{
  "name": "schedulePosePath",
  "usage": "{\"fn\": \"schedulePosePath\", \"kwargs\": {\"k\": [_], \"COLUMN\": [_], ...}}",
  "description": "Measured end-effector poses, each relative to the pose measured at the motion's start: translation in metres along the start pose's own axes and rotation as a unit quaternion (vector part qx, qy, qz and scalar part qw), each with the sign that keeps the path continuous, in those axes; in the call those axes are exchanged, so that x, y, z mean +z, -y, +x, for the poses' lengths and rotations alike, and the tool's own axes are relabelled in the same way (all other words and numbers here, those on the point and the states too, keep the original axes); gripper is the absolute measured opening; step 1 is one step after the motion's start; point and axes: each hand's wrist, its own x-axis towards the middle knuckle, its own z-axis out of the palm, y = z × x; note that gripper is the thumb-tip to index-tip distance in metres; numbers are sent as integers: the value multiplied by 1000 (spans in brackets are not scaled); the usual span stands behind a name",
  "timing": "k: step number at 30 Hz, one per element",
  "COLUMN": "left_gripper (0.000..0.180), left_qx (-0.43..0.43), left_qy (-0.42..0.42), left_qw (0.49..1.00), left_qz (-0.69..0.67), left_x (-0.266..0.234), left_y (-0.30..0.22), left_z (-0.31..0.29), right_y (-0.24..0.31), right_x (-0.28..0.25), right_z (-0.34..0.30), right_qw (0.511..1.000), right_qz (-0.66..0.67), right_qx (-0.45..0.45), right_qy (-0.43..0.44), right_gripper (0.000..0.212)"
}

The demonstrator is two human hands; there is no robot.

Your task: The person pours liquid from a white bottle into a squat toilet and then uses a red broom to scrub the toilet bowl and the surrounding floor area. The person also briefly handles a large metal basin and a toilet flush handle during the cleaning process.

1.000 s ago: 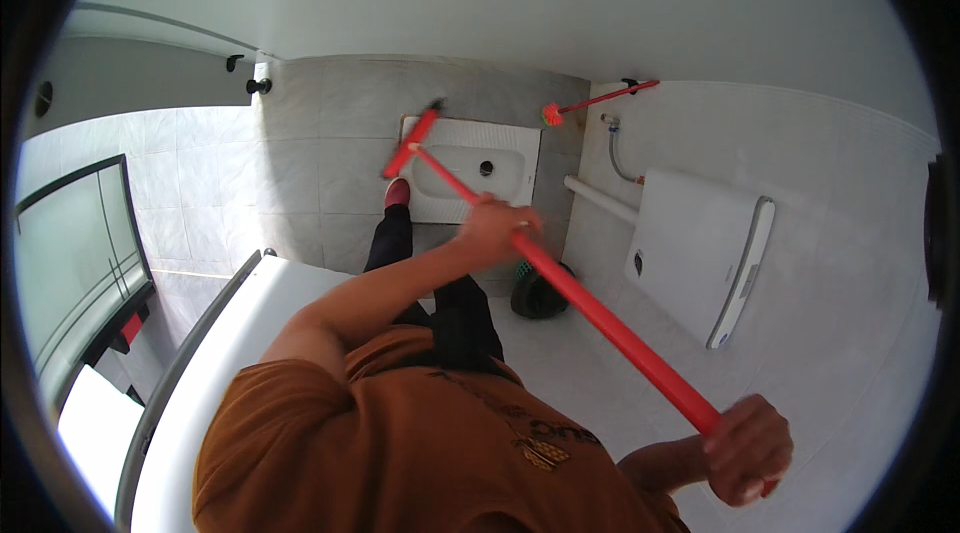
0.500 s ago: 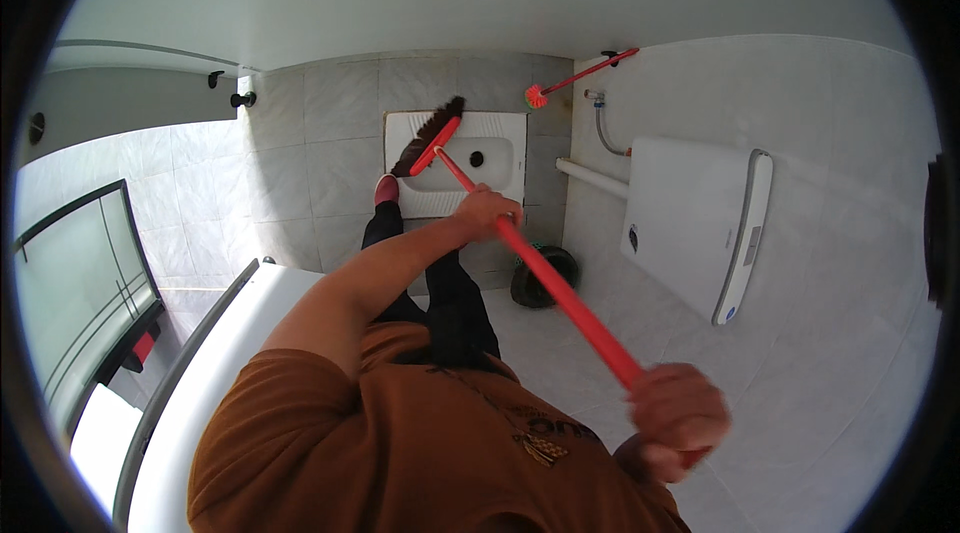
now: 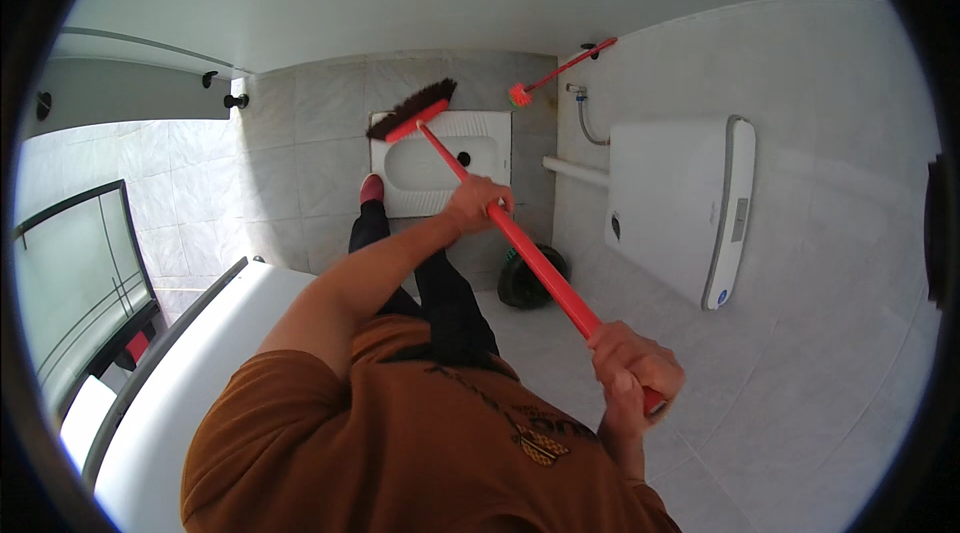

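Observation:
A broom [image 3: 545, 278] with a long red handle and dark bristles slants across the view. My left hand [image 3: 480, 205] is closed around its handle partway down. Close to the handle's upper end, my right hand [image 3: 637, 371] grips it with the fingers wrapped round. The broom head [image 3: 415, 120] lies over the far left edge of a white squat toilet [image 3: 493, 125], its bristles toward the far side. A dark drain hole shows in the toilet's basin. My foot in a reddish shoe [image 3: 372, 189] stands at the toilet's near left side.
A red toilet brush [image 3: 520, 95] leans at the far right corner. A black bin [image 3: 522, 283] stands near right of the toilet. On the right wall are a white cistern [image 3: 665, 203] and pipe [image 3: 575, 171]. A white partition [image 3: 220, 333] rises at left.
The broom head has swung away from me, from across the toilet's left part to its far left edge. My right hand has moved left and away from me with the handle's end.

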Motion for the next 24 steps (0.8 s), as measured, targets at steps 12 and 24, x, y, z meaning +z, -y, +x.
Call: {"fn": "schedulePosePath", "kwargs": {"k": [12,24], "left_gripper": [18,17], "left_qx": [-62,-54], "left_qy": [-124,31], "left_qw": [987,998], "left_qz": [84,26], "left_x": [-19,-2], "left_y": [-58,-79], "left_z": [-69,-60], "right_y": [2,26], "right_x": [-53,-36], "right_z": [-9,5], "right_qw": [976,931], "right_qz": [96,116], "right_qx": [-86,-168], "right_qy": [175,304], "right_gripper": [24,27]}}
